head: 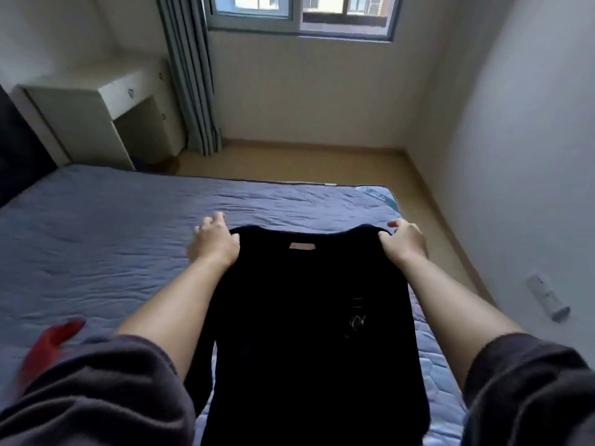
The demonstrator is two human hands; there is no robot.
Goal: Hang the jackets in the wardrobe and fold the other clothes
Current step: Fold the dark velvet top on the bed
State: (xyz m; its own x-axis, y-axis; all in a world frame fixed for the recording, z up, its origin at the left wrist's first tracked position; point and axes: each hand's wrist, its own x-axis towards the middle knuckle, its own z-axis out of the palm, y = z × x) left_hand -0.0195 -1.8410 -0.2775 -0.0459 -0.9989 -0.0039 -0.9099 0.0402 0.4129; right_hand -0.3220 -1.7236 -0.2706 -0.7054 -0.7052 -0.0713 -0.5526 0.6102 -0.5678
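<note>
Your black top [309, 317] runs off the bottom edge, so its hem is out of sight. Its pink label [302, 246] is too blurred to read. The red cloth [48, 346] is smeared and partly behind your left sleeve [96, 391]. The window [302, 14] is cut off at the top.

You have one black top [309, 317] near centre, one red garment [48, 346] near left, one bed [96, 236], one white desk [96, 117] far left, one curtain [190, 75], one window [302, 14] and two hands: left hand [214, 241], right hand [404, 243].
</note>
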